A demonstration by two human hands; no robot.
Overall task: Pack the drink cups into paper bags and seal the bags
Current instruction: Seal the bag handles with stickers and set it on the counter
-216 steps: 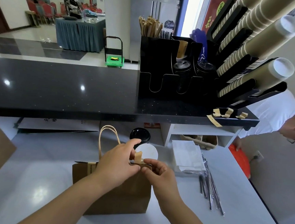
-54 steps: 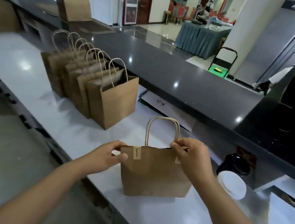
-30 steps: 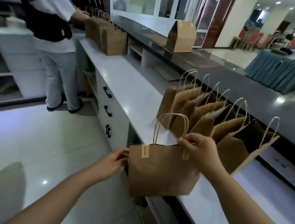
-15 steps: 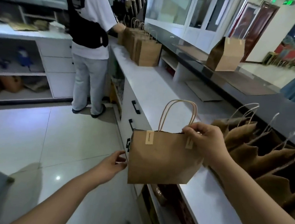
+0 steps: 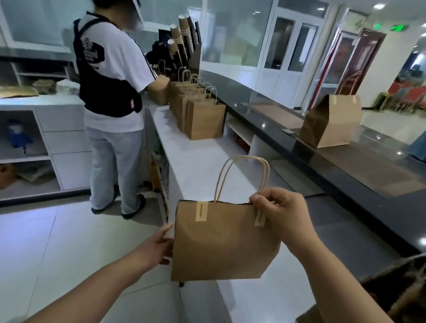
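Observation:
A brown paper bag (image 5: 222, 244) with twisted handles and two tape strips over its closed top hangs in the air above the counter's near edge. My right hand (image 5: 278, 211) grips its top right corner, by one tape strip. My left hand (image 5: 158, 244) lies with straight fingers against the bag's left side. What is inside the bag is hidden.
A white counter (image 5: 198, 165) runs away from me, with a black raised ledge (image 5: 359, 184) on its right. A person (image 5: 109, 95) stands at the far end by a row of paper bags (image 5: 200, 114). One sealed bag (image 5: 331, 122) stands on the ledge; open bags (image 5: 406, 289) are at lower right.
I have turned further left while carrying the sealed bag. The row of open bags has slid to the lower right edge, and the person at the far counter has come more into view.

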